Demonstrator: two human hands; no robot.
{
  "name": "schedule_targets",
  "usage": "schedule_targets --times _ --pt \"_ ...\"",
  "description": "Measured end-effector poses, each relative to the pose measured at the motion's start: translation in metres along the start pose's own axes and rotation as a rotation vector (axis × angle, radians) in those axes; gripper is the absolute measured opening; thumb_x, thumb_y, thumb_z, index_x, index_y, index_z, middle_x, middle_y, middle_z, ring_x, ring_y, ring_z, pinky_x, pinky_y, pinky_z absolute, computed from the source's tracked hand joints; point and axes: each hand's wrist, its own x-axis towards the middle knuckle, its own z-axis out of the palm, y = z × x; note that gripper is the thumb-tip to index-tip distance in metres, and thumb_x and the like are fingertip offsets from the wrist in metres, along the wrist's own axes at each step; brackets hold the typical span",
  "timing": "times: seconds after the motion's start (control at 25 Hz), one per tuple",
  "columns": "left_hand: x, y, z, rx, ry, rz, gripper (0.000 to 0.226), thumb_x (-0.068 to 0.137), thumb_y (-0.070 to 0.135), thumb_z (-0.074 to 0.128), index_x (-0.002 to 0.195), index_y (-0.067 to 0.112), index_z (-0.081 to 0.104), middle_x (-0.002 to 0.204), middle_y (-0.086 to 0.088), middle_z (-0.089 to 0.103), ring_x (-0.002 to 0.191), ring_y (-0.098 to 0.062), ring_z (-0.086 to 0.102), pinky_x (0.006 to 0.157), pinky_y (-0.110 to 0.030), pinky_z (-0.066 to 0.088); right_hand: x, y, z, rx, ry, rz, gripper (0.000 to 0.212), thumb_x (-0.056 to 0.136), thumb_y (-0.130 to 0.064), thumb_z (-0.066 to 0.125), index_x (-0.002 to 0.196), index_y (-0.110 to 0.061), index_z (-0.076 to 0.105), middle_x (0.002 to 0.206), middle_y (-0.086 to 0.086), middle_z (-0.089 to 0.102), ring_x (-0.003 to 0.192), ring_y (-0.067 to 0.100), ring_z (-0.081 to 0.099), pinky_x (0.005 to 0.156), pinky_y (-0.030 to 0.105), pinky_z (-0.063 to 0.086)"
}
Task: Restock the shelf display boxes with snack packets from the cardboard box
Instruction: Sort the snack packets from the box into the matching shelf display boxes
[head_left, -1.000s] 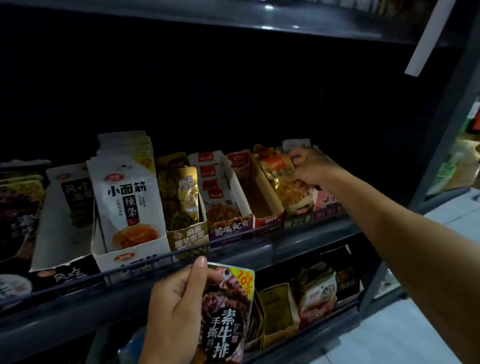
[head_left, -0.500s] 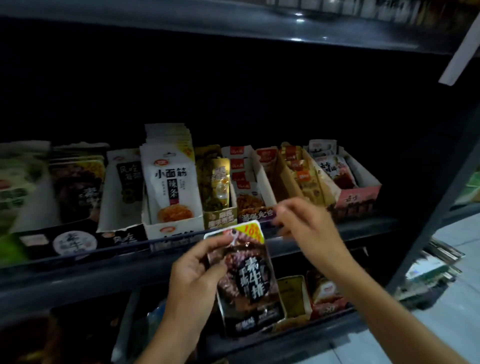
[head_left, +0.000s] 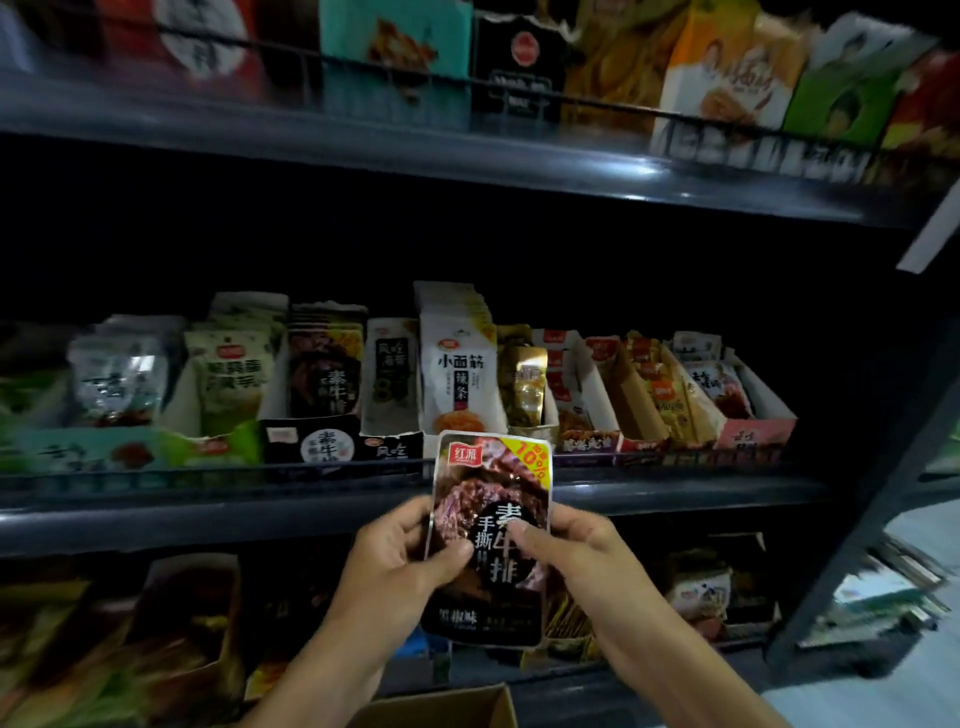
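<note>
Pinching the packet (head_left: 491, 535) at both side edges, we hold it upright with its print facing us: our left hand (head_left: 400, 566) has its thumb curled over the front near the left edge and its fingers wrapped behind, and our right hand (head_left: 576, 561) has its thumb pressed on the front at the right edge with the rest of its fingers hidden behind. The packet sits in front of the middle shelf's rail (head_left: 208, 475), below the row of display boxes and touching none of them. Its dark wrapper looks to match the black box (head_left: 324, 410) a little to the left, which already holds similar packets, so that is probably where it belongs. To place it well, we should let one hand take the packet near its top, keep it upright and facing forward, lift it clear over the rail and the box's front lip, then slide it in at the front without creasing it. The carton (head_left: 441, 709) sits just below our wrists for the next one.
</note>
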Motion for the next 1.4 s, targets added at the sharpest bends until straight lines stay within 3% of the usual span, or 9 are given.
schedule_targets --times 0.2,0.4,0.64,0.76,0.88,1.0,1.16,1.28,1.4 --pt "-0.015 0.015 -0.055 0.073 -0.011 0.072 0.026 0.092 0.002 0.065 0.108 0.022 0.07 0.101 0.002 0.077 0.101 -0.018 0.072 0.091 -0.037 0.056 0.002 -0.032 0.037 -0.143 -0.004 -0.055 0.014 0.091 -0.01 0.066 0.104 -0.015 0.071 0.078 0.005 0.067 0.052 0.012 0.05 0.045 0.022 0.035" --pt "0.005 0.019 -0.132 0.587 0.226 0.34 0.036 0.097 0.026 0.061 0.129 0.04 0.054 0.125 0.022 0.057 0.115 0.001 0.053 0.102 -0.027 0.045 0.064 -0.068 0.084 -0.177 0.189 -0.236 0.009 0.095 -0.014 0.062 0.102 -0.017 0.068 0.08 0.001 0.069 0.064 0.013 0.061 0.054 0.029 0.048" --pt "0.049 -0.019 -0.222 1.34 0.474 0.444 0.078 0.093 0.034 0.059 0.158 0.035 0.014 0.167 0.004 0.003 0.153 -0.021 0.003 0.121 -0.048 0.009 0.197 -0.104 0.153 -0.349 0.249 -0.41 0.026 0.099 -0.01 0.056 0.124 -0.013 0.05 0.093 0.003 0.061 0.071 0.015 0.063 0.06 0.022 0.056" --pt "0.068 -0.035 -0.244 1.455 0.531 0.416 0.096 0.082 0.036 0.071 0.158 0.027 0.014 0.166 -0.008 0.012 0.152 -0.032 0.011 0.117 -0.061 0.02 0.24 -0.081 0.173 -0.865 0.313 -0.388 0.021 0.094 -0.02 0.064 0.114 -0.012 0.065 0.099 0.009 0.067 0.08 0.021 0.061 0.061 0.028 0.047" --pt "0.078 -0.047 -0.247 1.489 0.553 0.405 0.1 0.077 0.037 0.075 0.158 0.026 0.017 0.165 -0.01 0.014 0.152 -0.033 0.009 0.116 -0.063 0.023 0.254 -0.058 0.174 -1.244 0.422 -0.506 0.024 0.091 -0.027 0.068 0.112 -0.015 0.067 0.117 0.01 0.065 0.104 0.031 0.061 0.085 0.035 0.049" --pt "0.079 -0.046 -0.243 1.47 0.556 0.409 0.095 0.084 0.038 0.068 0.159 0.027 0.012 0.167 -0.011 0.002 0.153 -0.034 -0.002 0.119 -0.06 0.018 0.258 -0.054 0.17 -1.247 0.508 -0.558 0.04 0.085 -0.034 0.071 0.121 -0.022 0.057 0.131 0.007 0.056 0.122 0.034 0.049 0.102 0.044 0.042" --pt "0.073 -0.035 -0.235 1.47 0.498 0.332 0.089 0.095 0.04 0.051 0.158 0.029 -0.01 0.164 -0.007 -0.023 0.15 -0.031 -0.022 0.122 -0.055 0.002 0.23 -0.041 0.153 -1.108 0.454 -0.625 0.048 0.09 -0.038 0.064 0.132 -0.024 0.045 0.134 0.01 0.05 0.12 0.034 0.049 0.093 0.045 0.048" --pt "0.055 -0.033 -0.227 1.441 0.452 0.285 0.083 0.098 0.036 0.049 0.158 0.029 -0.006 0.166 -0.006 -0.016 0.152 -0.03 -0.013 0.122 -0.053 0.001 0.16 -0.002 0.149 -0.966 0.447 -0.751 0.05 0.093 -0.027 0.062 0.137 -0.022 0.041 0.137 0.008 0.047 0.124 0.028 0.047 0.102 0.043 0.044" --pt "0.03 -0.054 -0.198 1.381 0.43 0.368 0.061 0.095 0.028 0.053 0.151 0.022 0.03 0.156 -0.01 0.029 0.143 -0.032 0.026 0.115 -0.048 0.027 0.079 0.083 0.146 -0.842 0.341 -0.731 0.037 0.092 -0.018 0.061 0.127 -0.019 0.049 0.126 0.001 0.051 0.117 0.015 0.046 0.099 0.03 0.039"
